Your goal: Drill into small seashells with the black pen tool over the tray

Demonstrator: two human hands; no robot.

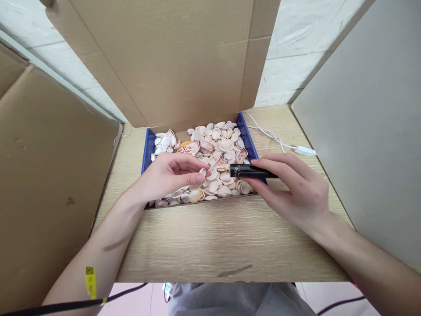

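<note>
Black drill (253, 170) in right hand (297, 191)

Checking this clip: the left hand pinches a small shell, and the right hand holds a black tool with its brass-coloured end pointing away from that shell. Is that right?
Not quite: the direction is wrong. In the head view, the black tool in the right hand points its brass-coloured end toward the small shell pinched in the left hand. The rest stands.

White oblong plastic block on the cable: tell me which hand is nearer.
Right. The right hand, gripping a black cylindrical tool, is on the near side of the white oblong plastic block; the left hand, pinching a small white shell, is farther left, over the blue-walled box.
</note>
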